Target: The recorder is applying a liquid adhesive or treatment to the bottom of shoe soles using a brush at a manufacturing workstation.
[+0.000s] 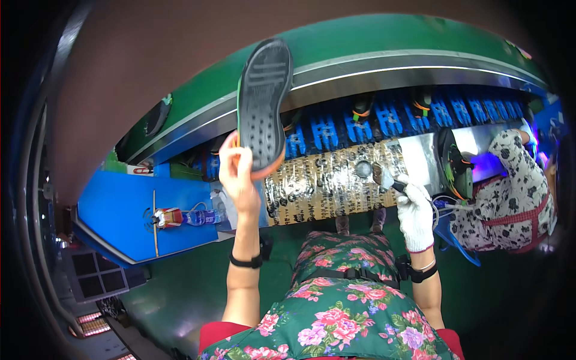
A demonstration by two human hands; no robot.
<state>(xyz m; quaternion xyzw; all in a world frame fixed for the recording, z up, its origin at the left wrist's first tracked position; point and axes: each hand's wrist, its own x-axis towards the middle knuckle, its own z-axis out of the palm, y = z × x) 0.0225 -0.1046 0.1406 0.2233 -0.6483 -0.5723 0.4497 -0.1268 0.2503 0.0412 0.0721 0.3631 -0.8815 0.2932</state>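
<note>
My bare left hand (241, 180) is closed on the heel end of a black shoe sole (263, 102). The sole is raised over the bench, toe end pointing away, its slotted and dotted face showing and a green and orange edge at its sides. In a white knit glove, my right hand (415, 216) grips a brush (384, 178) by its dark handle. The bristles are beside a small round grey dish (363, 169), apart from the sole. Both lie over a bench top (300, 191) covered with printed brown board under shiny film.
Beyond the bench runs a row of blue slotted holders (324, 133) with dark shoe parts, then a green conveyor belt (360, 37). A black shoe (453, 165) stands at right, near a co-worker's patterned sleeve (510, 150). A water bottle (203, 217) lies on the blue table (120, 210) at left.
</note>
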